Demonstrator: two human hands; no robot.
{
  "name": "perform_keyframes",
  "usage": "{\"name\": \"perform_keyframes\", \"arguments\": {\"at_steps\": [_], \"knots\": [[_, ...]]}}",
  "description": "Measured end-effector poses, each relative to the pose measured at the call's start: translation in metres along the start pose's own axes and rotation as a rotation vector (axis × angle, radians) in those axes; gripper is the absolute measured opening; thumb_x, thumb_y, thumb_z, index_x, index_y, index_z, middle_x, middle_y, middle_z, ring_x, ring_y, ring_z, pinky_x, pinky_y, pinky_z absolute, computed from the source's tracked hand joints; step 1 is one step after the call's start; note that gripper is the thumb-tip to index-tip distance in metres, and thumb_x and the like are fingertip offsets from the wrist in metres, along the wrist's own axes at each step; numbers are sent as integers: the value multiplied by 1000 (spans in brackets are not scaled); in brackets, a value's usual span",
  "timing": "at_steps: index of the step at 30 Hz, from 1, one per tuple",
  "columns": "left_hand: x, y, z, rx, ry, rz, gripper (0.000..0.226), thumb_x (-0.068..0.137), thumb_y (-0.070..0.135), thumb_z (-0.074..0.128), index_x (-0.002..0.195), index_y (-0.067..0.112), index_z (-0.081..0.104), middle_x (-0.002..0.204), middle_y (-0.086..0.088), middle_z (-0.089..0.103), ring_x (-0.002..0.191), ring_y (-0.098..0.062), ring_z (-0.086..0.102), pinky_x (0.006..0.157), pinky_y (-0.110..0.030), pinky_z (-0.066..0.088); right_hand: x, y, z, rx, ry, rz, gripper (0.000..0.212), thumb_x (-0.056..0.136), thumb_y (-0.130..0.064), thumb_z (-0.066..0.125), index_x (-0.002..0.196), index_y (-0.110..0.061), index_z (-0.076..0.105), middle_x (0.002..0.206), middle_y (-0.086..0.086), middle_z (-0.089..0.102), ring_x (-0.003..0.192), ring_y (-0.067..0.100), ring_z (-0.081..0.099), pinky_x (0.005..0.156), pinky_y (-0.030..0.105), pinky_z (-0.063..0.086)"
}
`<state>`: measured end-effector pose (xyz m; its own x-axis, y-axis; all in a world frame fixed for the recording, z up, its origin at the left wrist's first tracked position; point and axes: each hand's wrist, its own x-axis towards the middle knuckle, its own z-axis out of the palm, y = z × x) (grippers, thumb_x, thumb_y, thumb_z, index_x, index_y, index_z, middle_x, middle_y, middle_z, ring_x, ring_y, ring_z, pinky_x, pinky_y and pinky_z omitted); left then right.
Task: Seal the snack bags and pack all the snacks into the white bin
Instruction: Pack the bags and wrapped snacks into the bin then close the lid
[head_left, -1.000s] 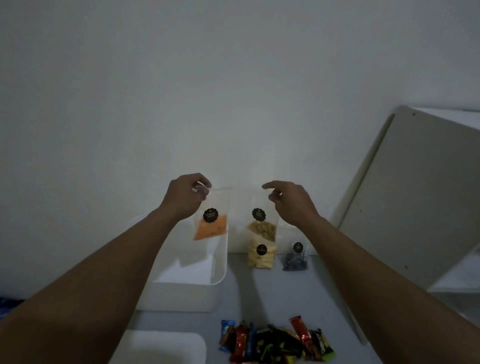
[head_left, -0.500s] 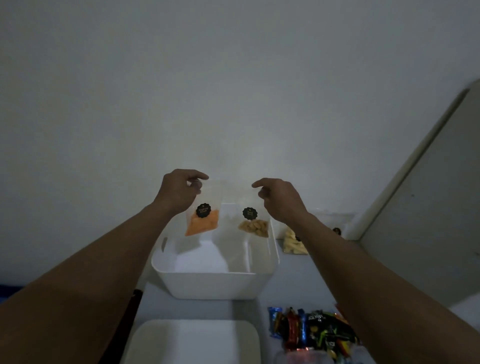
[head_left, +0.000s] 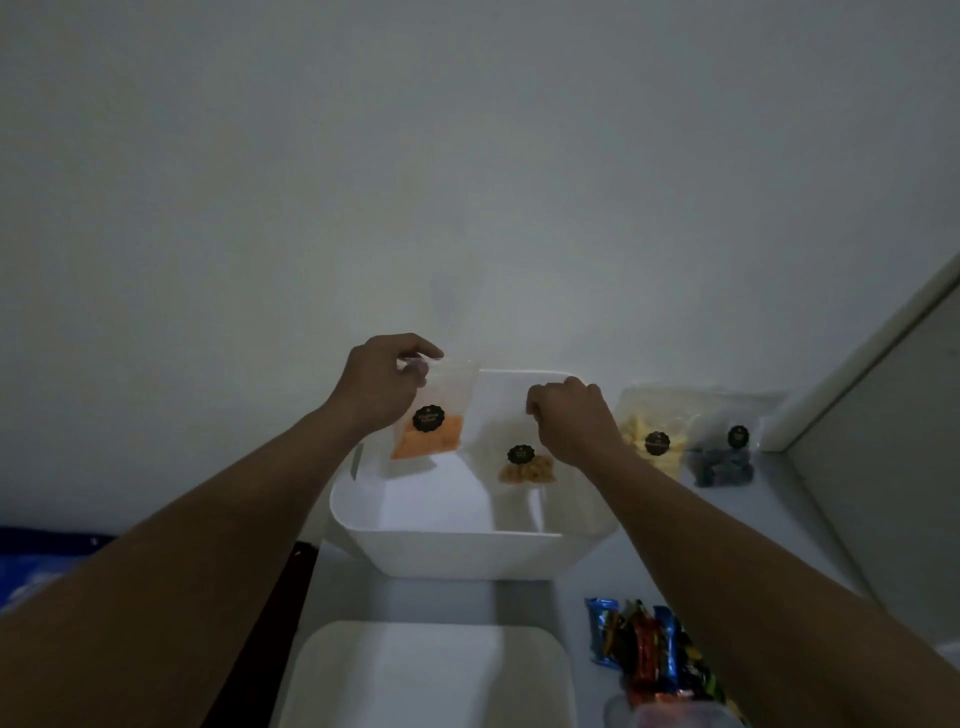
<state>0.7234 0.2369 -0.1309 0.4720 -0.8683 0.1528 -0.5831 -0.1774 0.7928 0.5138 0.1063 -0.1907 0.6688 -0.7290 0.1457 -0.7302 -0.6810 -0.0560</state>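
1. We are pinching the top edge of the orange snack bag (head_left: 429, 427) in our left hand (head_left: 383, 387), holding it above the left part of the white bin (head_left: 447, 556).
2. We are closing our right hand (head_left: 569, 418) on the top of the tan snack bag (head_left: 524, 460), which is hanging lower, inside the bin's mouth.
3. To place both well, we are judging that each bag should be lowered upright and let go only near the floor, seals uppermost.
4. The yellow snack bag (head_left: 649, 434) and dark snack bag (head_left: 724, 457) are waiting right of the bin; the wrapped bars (head_left: 649, 657) are lying nearer us.
5. Each bag is carrying a round black label; its writing is too small to read.
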Motion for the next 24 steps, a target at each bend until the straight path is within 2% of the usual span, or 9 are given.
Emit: {"name": "perform_keyframes", "arguments": {"at_steps": [6, 9, 12, 15, 18, 21, 24], "knots": [[-1, -7, 16, -25, -51, -7, 24, 94, 8, 56, 95, 23, 75, 91, 2, 69, 78, -11, 70, 54, -4, 39, 8, 10, 15, -165, -22, -38, 36, 84, 4, 48, 110, -14, 65, 97, 5, 71, 102, 28, 55, 81, 37, 41], [-1, -8, 27, -39, -93, -21, 25, 94, 10, 56, 92, 27, 74, 89, 2, 71, 80, -10, 70, 58, -11, 42, 8, 17, 14, -159, -27, -43, 38, 85, 3, 46, 115, -13, 64, 107, 6, 69, 107, 29, 51, 83, 38, 40], [0, -3, 42, -46, -139, -32, 24, 94, 10, 56, 93, 26, 74, 90, 2, 70, 81, -10, 71, 56, -8, 40, 0, 31, 10, -110, 33, 22, 36, 89, -7, 49, 123, -13, 60, 124, 8, 61, 115, 31, 46, 90, 41, 39], [4, 2, 64, -59, -177, -42, 24, 95, 10, 56, 93, 26, 74, 92, 1, 70, 82, -11, 71, 54, -7, 42, -10, 49, 8, -11, -34, 113, 44, 100, -23, 44, 143, -12, 44, 150, 11, 40, 138, 33, 31, 108, 48, 31], [6, 0, 92, -73, -209, -59, 25, 94, 8, 56, 92, 25, 74, 92, -1, 71, 84, -13, 70, 55, -8, 46, -17, 65, 8, 133, -211, 145, 55, 106, -29, 31, 154, -6, 19, 162, 12, 19, 150, 29, 15, 119, 51, 20], [9, -5, 122, -91, -206, -66, 24, 94, 6, 57, 94, 23, 75, 91, 2, 71, 86, -11, 68, 64, -13, 45, -24, 74, 5, 283, -291, 136, 58, 107, -30, 26, 156, -3, 10, 163, 15, 16, 150, 27, 17, 120, 42, 21], [12, -9, 147, -80, -173, -84, 23, 92, 4, 59, 94, 19, 76, 94, 8, 69, 89, -2, 62, 73, -6, 40, -27, 72, 2, 377, -288, 132, 59, 107, -26, 28, 157, -9, 4, 162, 13, 20, 146, 28, 28, 113, 36, 29]]}}
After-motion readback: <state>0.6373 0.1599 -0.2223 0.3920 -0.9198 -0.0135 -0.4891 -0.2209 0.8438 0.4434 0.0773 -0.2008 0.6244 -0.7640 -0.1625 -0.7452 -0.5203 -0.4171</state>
